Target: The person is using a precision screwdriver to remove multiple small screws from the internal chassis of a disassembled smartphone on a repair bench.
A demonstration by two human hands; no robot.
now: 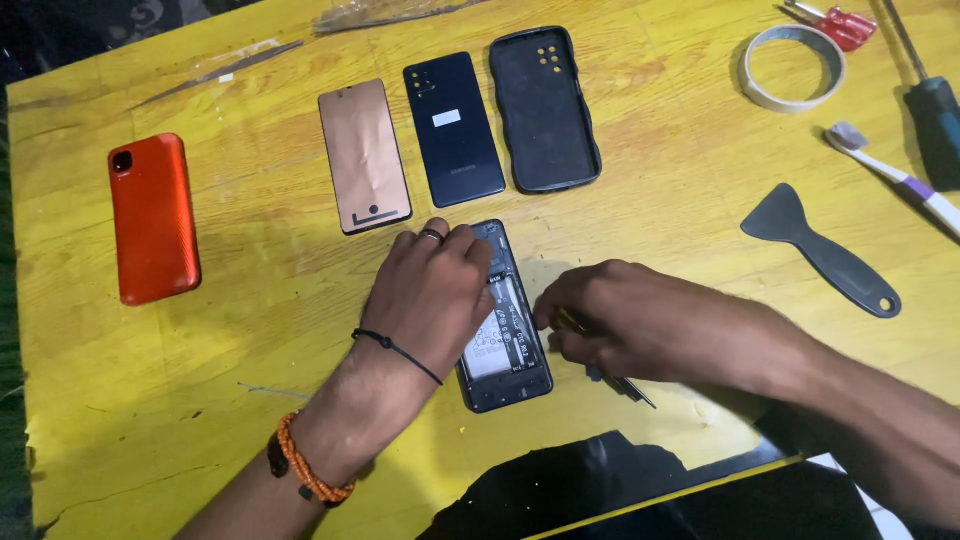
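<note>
Yellow table (pixel 250 330) bears opened black phone (pixel 505 340), battery exposed.

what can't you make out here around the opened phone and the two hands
- Head view: the left hand covers the upper left of the opened phone.
- The thin tool is mostly hidden under the right hand; its tip is unseen.
- The screwdriver is cut off by the right edge.
- The battery label is too small to read.

Head view, steeply down, probably near table (pixel 250 330)
</note>
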